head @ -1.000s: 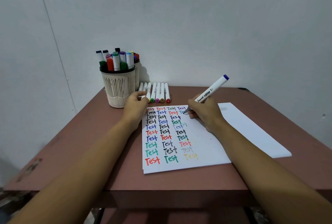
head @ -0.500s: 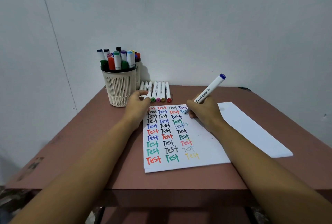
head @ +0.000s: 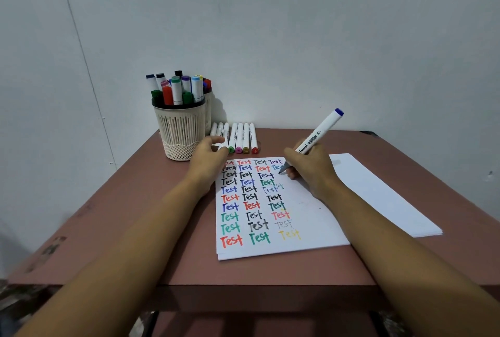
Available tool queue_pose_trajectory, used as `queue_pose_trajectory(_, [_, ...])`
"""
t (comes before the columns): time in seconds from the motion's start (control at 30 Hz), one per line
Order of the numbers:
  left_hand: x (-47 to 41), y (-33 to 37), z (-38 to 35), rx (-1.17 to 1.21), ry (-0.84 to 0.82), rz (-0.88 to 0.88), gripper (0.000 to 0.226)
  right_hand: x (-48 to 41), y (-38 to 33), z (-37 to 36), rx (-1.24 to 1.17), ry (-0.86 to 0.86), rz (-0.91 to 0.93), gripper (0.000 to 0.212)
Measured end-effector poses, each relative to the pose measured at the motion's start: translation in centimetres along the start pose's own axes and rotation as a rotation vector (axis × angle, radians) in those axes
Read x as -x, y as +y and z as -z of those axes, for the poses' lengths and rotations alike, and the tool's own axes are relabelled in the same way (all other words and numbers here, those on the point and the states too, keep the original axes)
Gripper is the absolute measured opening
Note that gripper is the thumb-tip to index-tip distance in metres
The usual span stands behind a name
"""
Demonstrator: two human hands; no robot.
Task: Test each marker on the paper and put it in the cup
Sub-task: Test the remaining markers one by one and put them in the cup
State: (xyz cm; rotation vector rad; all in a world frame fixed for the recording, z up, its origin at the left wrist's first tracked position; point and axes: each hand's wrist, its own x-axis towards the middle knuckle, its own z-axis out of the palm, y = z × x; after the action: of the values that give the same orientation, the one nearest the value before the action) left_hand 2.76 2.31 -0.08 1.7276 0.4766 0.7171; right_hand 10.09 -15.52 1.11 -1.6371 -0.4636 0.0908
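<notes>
While the right hand (head: 311, 171) grips a white-barrelled marker with a blue end cap (head: 322, 131), fingers curled tight round the lower barrel, its dark tip touches the white sheet covered in coloured "Test" words (head: 311, 228). Contact is in the far rows, just right of the last word written there. Barrel tilts up and to the right. Fist hides the end of the second row.

Left hand (head: 208, 159) lies on the sheet's far-left corner, fingers loosely curled. Thumb and forefinger sit at the near ends of a row of white-barrelled markers (head: 242, 136) lying flat. Cannot tell whether they pinch one. Hand covers the caps of the leftmost ones; green, pink, olive and red caps show beside it.

Sheet lies on a stack of white paper (head: 378, 196) fanned out toward the right edge of the reddish-brown table (head: 121, 215).

Cream slotted plastic cup with mesh base (head: 180, 131) stands at the far-left corner, just left of the row, packed with upright markers (head: 176, 90). Second cup (head: 207, 109) is close behind it, mostly hidden.
</notes>
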Motion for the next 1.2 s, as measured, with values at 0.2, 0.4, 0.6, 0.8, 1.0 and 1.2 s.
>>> queue_pose_trajectory(0.2, [-0.05,-0.11,0.01,-0.017,0.002,-0.003,0.026,-0.16,0.49,-0.19,0.11,0.033,0.044,0.022])
queue_pose_trajectory(0.4, [-0.09,-0.18,0.01,-0.011,0.0,0.001,0.025,-0.09,0.28,-0.07,0.074,0.009,0.04,0.018])
queue_pose_trajectory(0.6, [-0.07,-0.21,-0.01,-0.013,-0.001,-0.003,0.026,-0.17,0.5,-0.18,0.107,0.09,0.045,0.02])
queue_pose_trajectory(0.8, [-0.11,-0.25,0.05,-0.021,-0.001,-0.006,0.027,-0.16,0.52,-0.14,0.108,0.074,0.047,0.022])
queue_pose_trajectory(1.0, [-0.14,-0.19,0.03,-0.033,-0.009,-0.005,0.028,-0.15,0.35,-0.18,0.135,0.078,0.042,0.025])
queue_pose_trajectory(1.2, [-0.05,-0.25,0.09,-0.035,-0.012,-0.011,0.023,-0.08,0.41,-0.09,0.072,0.103,0.028,0.022])
